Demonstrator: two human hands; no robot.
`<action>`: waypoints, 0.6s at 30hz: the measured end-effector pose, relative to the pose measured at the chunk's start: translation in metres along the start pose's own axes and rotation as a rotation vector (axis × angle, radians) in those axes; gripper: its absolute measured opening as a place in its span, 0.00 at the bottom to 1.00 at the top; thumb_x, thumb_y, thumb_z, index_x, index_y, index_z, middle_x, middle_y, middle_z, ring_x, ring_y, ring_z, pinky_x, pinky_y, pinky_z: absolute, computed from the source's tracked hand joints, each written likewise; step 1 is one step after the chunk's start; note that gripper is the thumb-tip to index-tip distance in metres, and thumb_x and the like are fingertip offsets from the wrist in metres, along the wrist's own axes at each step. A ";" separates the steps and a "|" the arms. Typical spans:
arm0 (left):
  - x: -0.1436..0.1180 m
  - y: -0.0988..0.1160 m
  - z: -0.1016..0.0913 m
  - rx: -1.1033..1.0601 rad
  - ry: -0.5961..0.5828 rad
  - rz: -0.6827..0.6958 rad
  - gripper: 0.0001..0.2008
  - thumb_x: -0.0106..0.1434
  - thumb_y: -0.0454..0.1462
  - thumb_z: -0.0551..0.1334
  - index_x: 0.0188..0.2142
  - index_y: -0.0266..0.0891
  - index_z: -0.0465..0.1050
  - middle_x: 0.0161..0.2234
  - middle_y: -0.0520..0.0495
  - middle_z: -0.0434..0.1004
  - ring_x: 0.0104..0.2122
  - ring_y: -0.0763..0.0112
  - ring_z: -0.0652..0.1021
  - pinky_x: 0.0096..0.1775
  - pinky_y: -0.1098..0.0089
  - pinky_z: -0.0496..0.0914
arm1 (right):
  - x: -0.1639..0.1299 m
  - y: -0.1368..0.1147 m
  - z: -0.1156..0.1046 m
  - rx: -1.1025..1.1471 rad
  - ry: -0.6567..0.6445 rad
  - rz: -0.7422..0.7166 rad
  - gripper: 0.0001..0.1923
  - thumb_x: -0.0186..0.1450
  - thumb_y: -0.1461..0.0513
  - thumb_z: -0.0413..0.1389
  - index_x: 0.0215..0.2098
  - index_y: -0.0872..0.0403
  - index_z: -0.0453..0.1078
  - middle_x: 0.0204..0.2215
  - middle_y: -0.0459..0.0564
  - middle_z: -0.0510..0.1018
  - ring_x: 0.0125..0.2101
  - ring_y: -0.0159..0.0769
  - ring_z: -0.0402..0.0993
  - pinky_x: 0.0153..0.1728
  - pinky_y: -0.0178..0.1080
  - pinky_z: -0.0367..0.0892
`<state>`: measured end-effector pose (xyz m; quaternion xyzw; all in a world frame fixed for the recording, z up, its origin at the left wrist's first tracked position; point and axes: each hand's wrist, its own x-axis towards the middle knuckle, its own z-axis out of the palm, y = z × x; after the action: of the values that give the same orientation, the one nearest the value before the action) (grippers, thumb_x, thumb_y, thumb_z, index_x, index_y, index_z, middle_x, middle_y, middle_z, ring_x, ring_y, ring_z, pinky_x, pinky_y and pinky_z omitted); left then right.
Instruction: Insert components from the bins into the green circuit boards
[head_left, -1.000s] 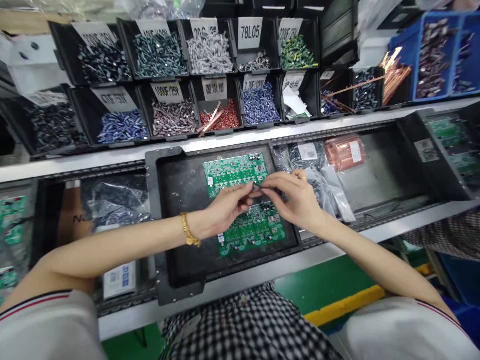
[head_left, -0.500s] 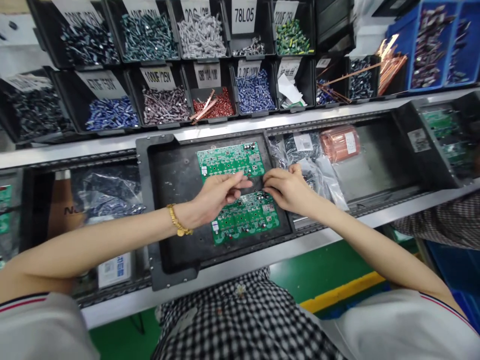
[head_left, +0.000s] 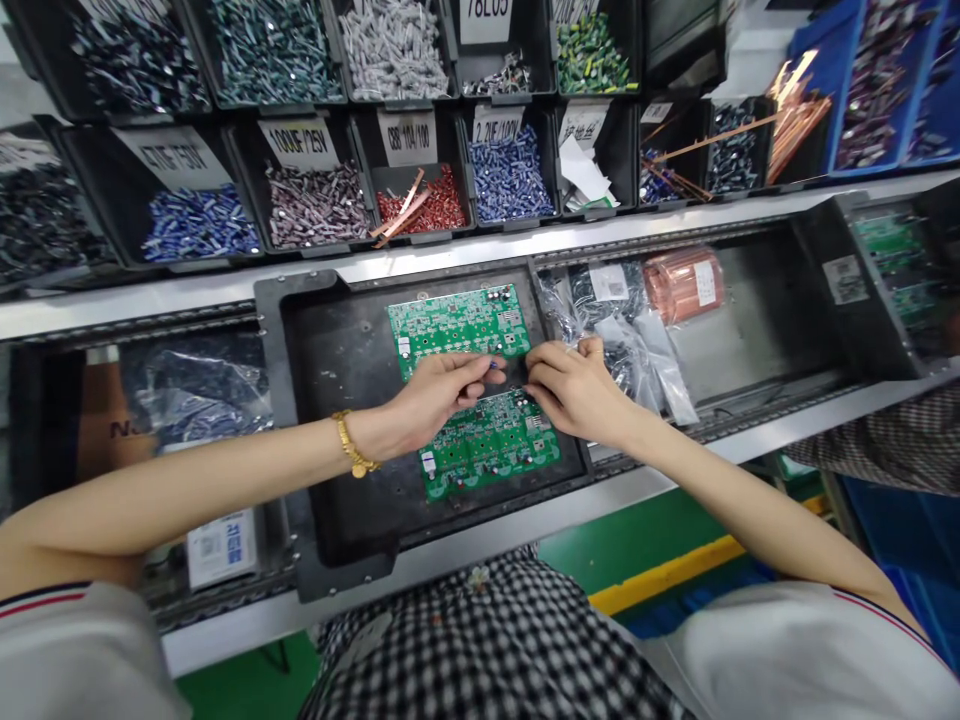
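Two green circuit boards lie in a black tray [head_left: 330, 500]: an upper board [head_left: 457, 318] and a lower board [head_left: 491, 452], both fitted with small parts. My left hand [head_left: 435, 400] is closed over the space between them, a small blue capacitor [head_left: 493, 366] pinched between thumb and fingertips. Close to its right, my right hand [head_left: 574, 388] has its fingers drawn together above the top right corner of the lower board. Whatever those fingers hold, if anything, is hidden.
Behind the tray rise black bins of loose components, among them blue capacitors [head_left: 510, 175] and red parts [head_left: 442, 195]. To the right sit plastic bags [head_left: 637, 350] and a copper-coloured bundle [head_left: 682, 285]. A metal rail [head_left: 450, 545] runs along the front.
The view has shifted slightly. My left thumb and fingers have closed into a pinch, and the blue capacitor now shows between them. My right hand stays at nearly the same place.
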<state>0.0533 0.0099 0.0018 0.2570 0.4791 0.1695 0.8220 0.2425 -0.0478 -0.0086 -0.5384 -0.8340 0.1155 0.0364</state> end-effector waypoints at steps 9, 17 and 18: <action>-0.001 -0.009 -0.003 -0.028 -0.058 -0.018 0.14 0.65 0.37 0.59 0.26 0.28 0.75 0.24 0.45 0.70 0.18 0.86 0.61 0.19 0.81 0.51 | 0.005 -0.007 -0.010 -0.023 -0.020 0.058 0.10 0.65 0.60 0.52 0.28 0.56 0.71 0.36 0.49 0.76 0.41 0.39 0.66 0.34 0.40 0.41; -0.003 0.016 -0.009 0.099 -0.120 -0.025 0.15 0.65 0.41 0.58 0.28 0.31 0.73 0.26 0.45 0.71 0.18 0.82 0.58 0.21 0.76 0.51 | 0.034 -0.017 -0.034 0.257 0.186 0.002 0.08 0.66 0.62 0.50 0.32 0.53 0.70 0.33 0.45 0.79 0.33 0.32 0.71 0.36 0.41 0.46; 0.002 0.038 -0.017 0.178 -0.058 0.040 0.16 0.67 0.41 0.55 0.32 0.31 0.73 0.29 0.44 0.72 0.19 0.81 0.59 0.22 0.76 0.53 | 0.043 -0.011 -0.036 0.218 0.186 0.011 0.08 0.66 0.62 0.50 0.32 0.53 0.69 0.33 0.45 0.79 0.33 0.33 0.71 0.36 0.41 0.46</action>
<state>0.0380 0.0459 0.0155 0.3433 0.4629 0.1352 0.8059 0.2218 -0.0076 0.0266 -0.5441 -0.8065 0.1552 0.1714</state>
